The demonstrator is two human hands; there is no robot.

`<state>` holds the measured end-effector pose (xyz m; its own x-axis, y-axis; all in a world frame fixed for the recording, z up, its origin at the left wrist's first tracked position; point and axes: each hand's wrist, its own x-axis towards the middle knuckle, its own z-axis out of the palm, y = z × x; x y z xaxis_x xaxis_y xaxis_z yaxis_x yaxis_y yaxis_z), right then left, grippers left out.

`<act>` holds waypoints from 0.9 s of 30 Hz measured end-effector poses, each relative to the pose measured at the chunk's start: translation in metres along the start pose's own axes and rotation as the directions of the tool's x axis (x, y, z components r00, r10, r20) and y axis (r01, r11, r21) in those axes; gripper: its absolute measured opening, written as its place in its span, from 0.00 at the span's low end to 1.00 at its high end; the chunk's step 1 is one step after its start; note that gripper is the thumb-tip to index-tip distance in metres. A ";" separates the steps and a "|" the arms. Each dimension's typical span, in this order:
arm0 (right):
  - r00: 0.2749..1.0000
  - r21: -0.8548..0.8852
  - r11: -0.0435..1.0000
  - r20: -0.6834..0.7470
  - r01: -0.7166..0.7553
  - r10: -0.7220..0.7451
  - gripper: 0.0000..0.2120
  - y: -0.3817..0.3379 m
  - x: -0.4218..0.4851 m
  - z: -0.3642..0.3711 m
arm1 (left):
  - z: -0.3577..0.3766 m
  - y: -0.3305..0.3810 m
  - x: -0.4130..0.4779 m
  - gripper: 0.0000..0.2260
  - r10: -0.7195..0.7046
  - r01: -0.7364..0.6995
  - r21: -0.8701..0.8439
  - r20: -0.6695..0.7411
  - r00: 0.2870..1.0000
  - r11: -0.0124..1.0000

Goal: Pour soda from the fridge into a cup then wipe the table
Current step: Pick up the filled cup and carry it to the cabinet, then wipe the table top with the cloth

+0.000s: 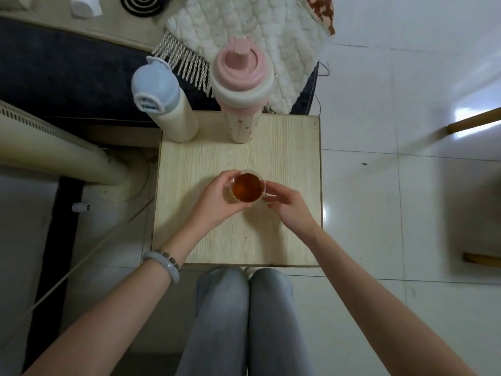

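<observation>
1. Knees in grey trousers (244, 316) are filling the bottom centre of the frame, just below the near edge of the small wooden table (189, 240), so the person is apparently sitting or crouching close to it.
2. Reaching up from the lower left, the left hand (217, 199) is wrapping around the left side of the clear cup (247, 189), gripping it, probably to steady it.
3. Coming from the lower right, the right hand (287, 204) is hovering at the cup's right side with fingers loosely curled; whether it is touching the cup cannot be told.
4. At the table's centre, the cup is holding amber liquid nearly to the rim, so pouring looks done and wiping remains.
5. Along the table's far edge, a blue-lidded bottle (162, 104) and a pink-lidded bottle (241, 88) are standing upright, well apart from the cup, leaving working room.
6. No soda container or cloth is showing anywhere.
</observation>
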<state>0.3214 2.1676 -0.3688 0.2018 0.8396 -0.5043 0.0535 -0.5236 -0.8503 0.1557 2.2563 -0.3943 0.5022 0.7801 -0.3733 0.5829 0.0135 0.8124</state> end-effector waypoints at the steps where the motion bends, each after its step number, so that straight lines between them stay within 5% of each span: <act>1: 1.000 0.007 1.000 0.002 0.000 0.000 0.25 0.000 0.001 -0.001 | 0.000 0.000 0.000 0.34 0.005 -0.005 0.008 -0.002 1.000 1.000; 10: 0.989 -0.138 0.980 -0.008 -0.145 0.145 0.27 -0.030 -0.022 -0.010 | -0.022 0.037 -0.019 0.38 0.058 -0.067 0.367 0.036 0.998 0.928; 19: 0.990 -0.538 0.839 -0.139 -0.087 0.013 0.31 -0.136 -0.118 -0.033 | -0.085 0.158 -0.077 0.32 0.309 -0.364 0.721 0.215 0.926 0.590; 27: 0.922 -0.541 0.825 -0.382 -0.161 -0.070 0.32 -0.210 -0.244 -0.077 | -0.110 0.287 -0.136 0.35 0.416 -0.548 0.764 0.400 0.817 0.341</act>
<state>0.3364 2.0617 -0.0553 0.5556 0.7553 -0.3475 0.5410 -0.6458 -0.5387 0.1844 2.2223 -0.0612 0.9081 0.3926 -0.1456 0.4116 -0.9007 0.1390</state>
